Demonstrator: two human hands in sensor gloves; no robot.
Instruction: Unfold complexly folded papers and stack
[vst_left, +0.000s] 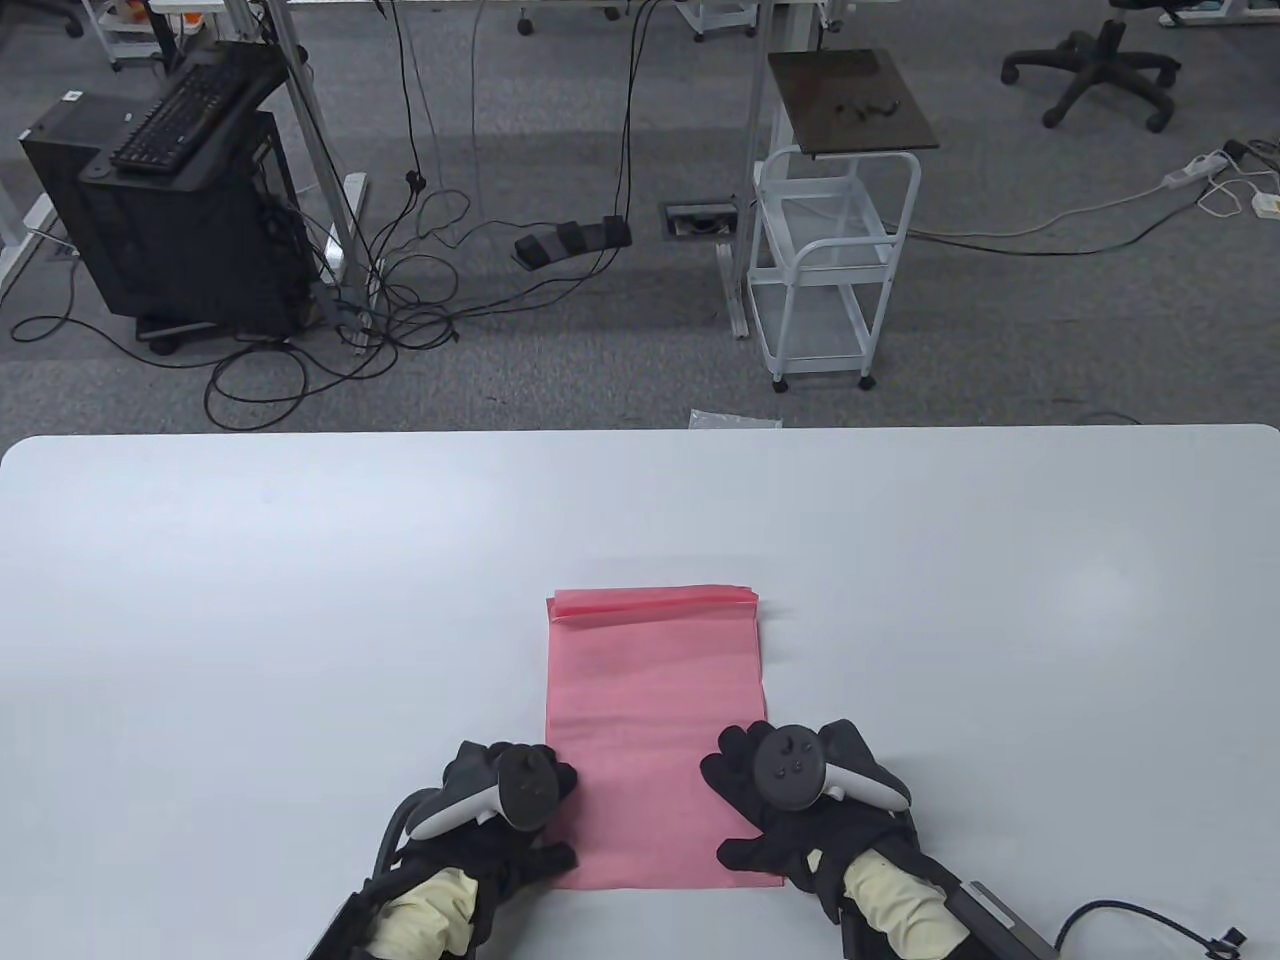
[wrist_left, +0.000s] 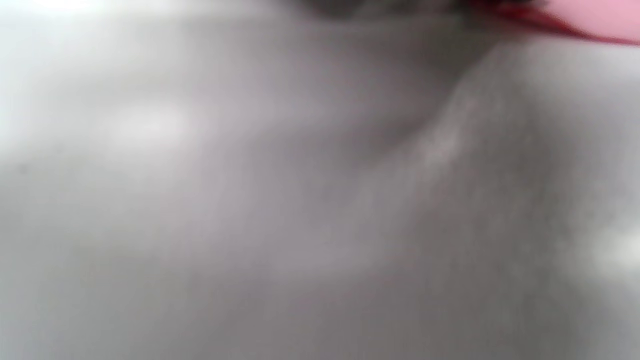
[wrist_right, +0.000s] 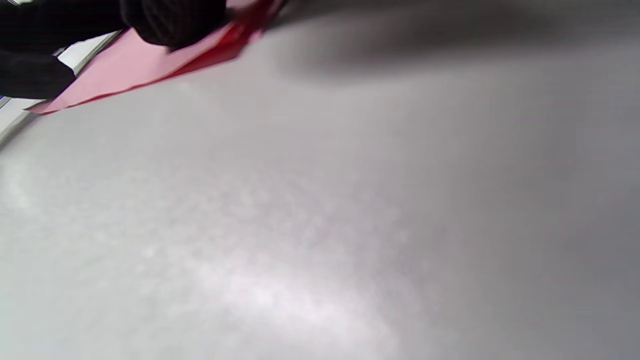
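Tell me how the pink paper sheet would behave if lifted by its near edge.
The thin pink paper sheet would probably droop, since it lies flat on the white table. It looks light and may slide. Its folded far strip could spring open.

Beyond the white table (vst_left: 300, 540) lies grey carpet (vst_left: 560, 370) strewn with black cables (vst_left: 400, 300). At left, a black computer tower (vst_left: 170, 220) carries a keyboard (vst_left: 180, 115). A white wire cart (vst_left: 830, 270) with a dark top stands right of centre, an office chair base (vst_left: 1095, 65) farther right.

Gloved fingers (wrist_right: 170, 20) rest on pink paper (wrist_right: 125, 65) on the table (wrist_right: 320, 225).
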